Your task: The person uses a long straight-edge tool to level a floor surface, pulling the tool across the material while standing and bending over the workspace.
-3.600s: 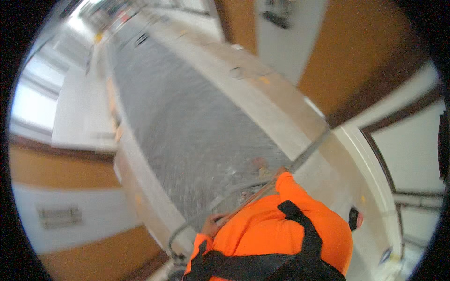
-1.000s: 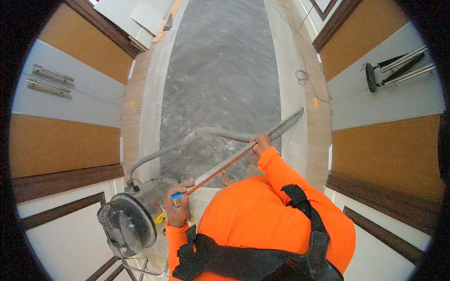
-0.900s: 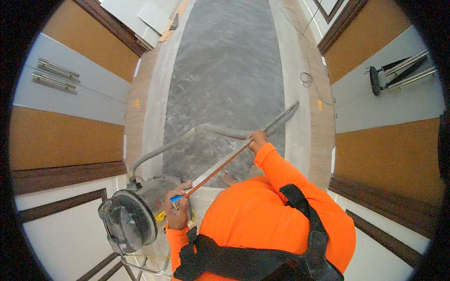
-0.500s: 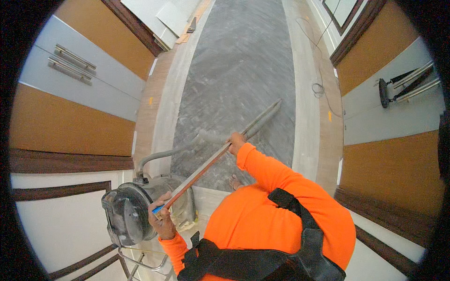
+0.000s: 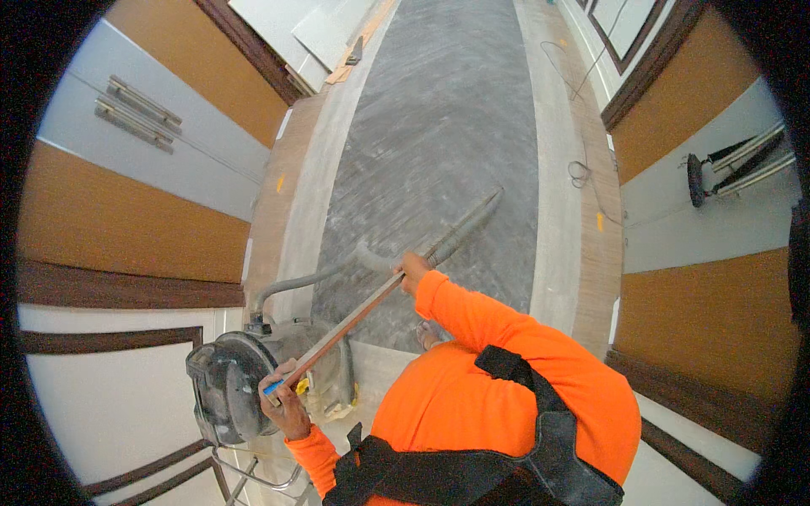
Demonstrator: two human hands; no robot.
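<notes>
A long, thin wooden pole (image 5: 344,331) slants across in front of me, its blue-marked near end at the lower left. My left hand (image 5: 288,409) is closed round that near end. Farther up, my right hand (image 5: 413,271) grips the pole about midway. A grey, dusty vacuum hose (image 5: 316,273) curves over from a drum-shaped vacuum cleaner (image 5: 226,392) and runs alongside the pole's far part. The far tip points to the grey, dust-streaked floor strip (image 5: 439,110). How hose and pole are joined I cannot tell.
Cabinets with metal handles (image 5: 135,114) line both sides. Thin boards and a hand saw (image 5: 354,52) lie at the far left. A loose cable (image 5: 580,173) trails along the right floor edge. A metal frame (image 5: 257,476) stands below the vacuum cleaner. My bare foot (image 5: 428,336) shows beneath me.
The pole and hose have drawn back slightly toward the lower left. My right hand has moved a little left and nearer, and my left hand slightly left and down. Both keep their grip.
</notes>
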